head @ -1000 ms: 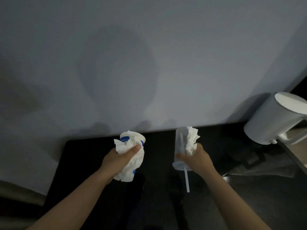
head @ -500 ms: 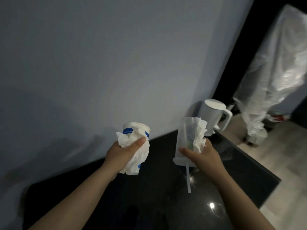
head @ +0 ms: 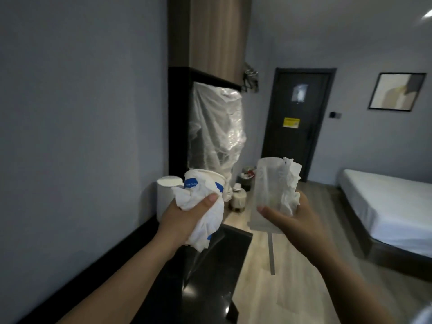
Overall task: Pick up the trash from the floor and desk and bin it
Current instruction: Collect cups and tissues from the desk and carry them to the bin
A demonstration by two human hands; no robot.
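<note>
**Trash gripped in both hands above the desk's far end**

Trash fills both hands, held up at chest height. Far left, a white cylindrical jug with a flat lid (head: pixel 164 199) stands on the glossy black desk (head: pixel 210 288), against the grey wall and partly behind the left hand (head: pixel 184 220). That hand is wrapped tightly round a white paper cup with a blue band (head: pixel 207 182) and a crumpled white tissue (head: pixel 198 202). The thumb presses the tissue against the cup's side, and the tissue hangs down below the palm. Cup and tissue are held in the air over the desk, not touching it.

Behind the cup, a tall object wrapped in clear plastic sheeting (head: pixel 217 127) stands under a wooden cabinet. On the pale wood floor beside it sits a small dark bin with litter inside (head: pixel 246 177), well apart from both hands.

To the right, the right hand (head: pixel 292 220) curls round a clear plastic cup (head: pixel 266 195), thumb across its front. A second crumpled white tissue (head: pixel 291 190) is pinned against the cup's right side under the fingers. A pale straw (head: pixel 271 253) hangs straight down from the cup's lower end. This cup is held in the air past the desk's edge, over the floor.

Further right are a dark door (head: pixel 297 122), a framed picture (head: pixel 396 91) on the wall, and a bed with a white sheet (head: pixel 385 206).
</note>
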